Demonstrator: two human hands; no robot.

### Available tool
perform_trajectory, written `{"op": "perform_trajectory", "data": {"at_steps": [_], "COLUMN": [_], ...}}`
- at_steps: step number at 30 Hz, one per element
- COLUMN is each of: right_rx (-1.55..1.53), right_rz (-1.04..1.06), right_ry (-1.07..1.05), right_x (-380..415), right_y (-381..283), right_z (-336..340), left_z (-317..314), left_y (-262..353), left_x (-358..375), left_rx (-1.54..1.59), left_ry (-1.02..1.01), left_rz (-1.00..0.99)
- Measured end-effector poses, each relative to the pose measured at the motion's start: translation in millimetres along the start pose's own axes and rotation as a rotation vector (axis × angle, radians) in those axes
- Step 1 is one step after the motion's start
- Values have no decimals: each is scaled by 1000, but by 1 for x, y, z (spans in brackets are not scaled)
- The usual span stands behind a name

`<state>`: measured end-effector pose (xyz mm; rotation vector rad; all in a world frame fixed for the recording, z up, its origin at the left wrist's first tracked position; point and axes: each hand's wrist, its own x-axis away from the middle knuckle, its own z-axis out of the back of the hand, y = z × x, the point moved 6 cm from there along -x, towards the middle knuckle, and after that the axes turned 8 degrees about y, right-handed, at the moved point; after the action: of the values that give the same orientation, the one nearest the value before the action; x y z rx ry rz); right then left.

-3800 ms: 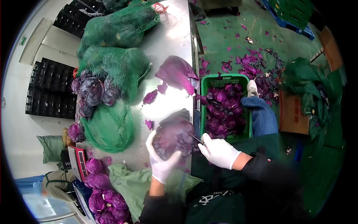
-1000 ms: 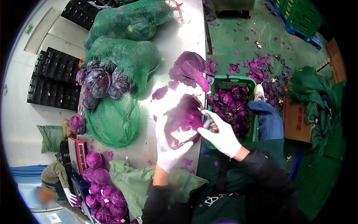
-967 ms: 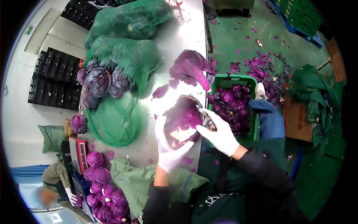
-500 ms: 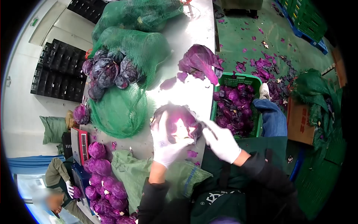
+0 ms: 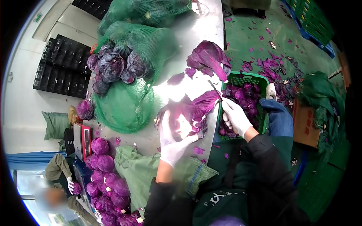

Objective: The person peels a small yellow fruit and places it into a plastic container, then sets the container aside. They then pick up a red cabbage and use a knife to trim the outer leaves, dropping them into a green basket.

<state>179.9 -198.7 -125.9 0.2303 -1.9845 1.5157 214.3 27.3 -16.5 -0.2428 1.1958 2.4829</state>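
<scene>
A red cabbage rests on the metal table with its pale cut stem facing up, washed out by glare. My left hand, white-gloved, grips its near left side. In my right hand, also gloved, is a knife with its dark blade pointing up and left. A loosened purple leaf stands out from the cabbage's far right side, close to the blade. Beyond it lies a detached leaf at the table's right edge.
Below the table's right edge stands a green crate of purple leaves. Green net bags hold dark cabbages at the far left. Peeled cabbages pile up beside a green sack. At lower left, a co-worker's gloved hand touches a cabbage.
My right hand has moved right, away from the cabbage, and the knife blade now shows clearly. A leaf now sticks out from the cabbage. My left hand keeps its hold.
</scene>
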Motion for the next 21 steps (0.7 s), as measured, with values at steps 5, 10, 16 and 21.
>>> {"op": "perform_trajectory", "data": {"at_steps": [5,10,16,21], "right_rx": [581,983,1219,1167], "right_rz": [851,1200,1127,1165], "right_ry": [179,36,-175,-214], "right_x": [47,78,69,60], "right_y": [-69,-87,-89,-90], "right_z": [-21,-49,-66,-62], "left_z": [1,-3,-3,-6], "left_y": [-10,-19,-21,-15], "left_x": [-3,-6,-17,-27], "left_rx": [87,48,100,190], "left_ry": [16,-20,-84,-118], "left_rz": [66,79,100,15]}}
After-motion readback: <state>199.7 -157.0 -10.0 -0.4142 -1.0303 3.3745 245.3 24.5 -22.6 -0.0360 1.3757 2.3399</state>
